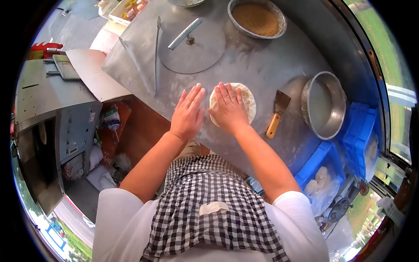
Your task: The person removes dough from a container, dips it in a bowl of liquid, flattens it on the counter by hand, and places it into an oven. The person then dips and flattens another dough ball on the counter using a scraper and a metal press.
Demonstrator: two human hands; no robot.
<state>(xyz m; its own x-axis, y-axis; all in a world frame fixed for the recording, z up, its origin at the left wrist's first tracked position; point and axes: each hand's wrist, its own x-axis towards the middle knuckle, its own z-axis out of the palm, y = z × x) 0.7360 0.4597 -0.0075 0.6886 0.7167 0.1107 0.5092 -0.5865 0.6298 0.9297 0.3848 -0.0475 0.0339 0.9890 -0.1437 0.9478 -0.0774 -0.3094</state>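
Note:
A flat round of dough (248, 102) lies on the metal worktop. My right hand (229, 107) rests flat over its left part, fingers stretched out and pointing away from me. Just left of the dough is my left hand (188, 111), its fingers straight and palm down, close over the bare metal. To the right of the dough lies a scraper (276, 114) with a wooden handle and a dark blade. Beyond my left hand sits a round metal press plate (196, 54) with a bar handle, and tongs (156, 56) lie beside it.
A bowl of brown crumbs (255, 18) stands at the back. On the right is a metal basin (324, 105), with blue crates (358, 135) below it. Dough balls (321, 177) sit in the nearer crate. Left of the worktop (131, 70) stands a metal cabinet (78, 126).

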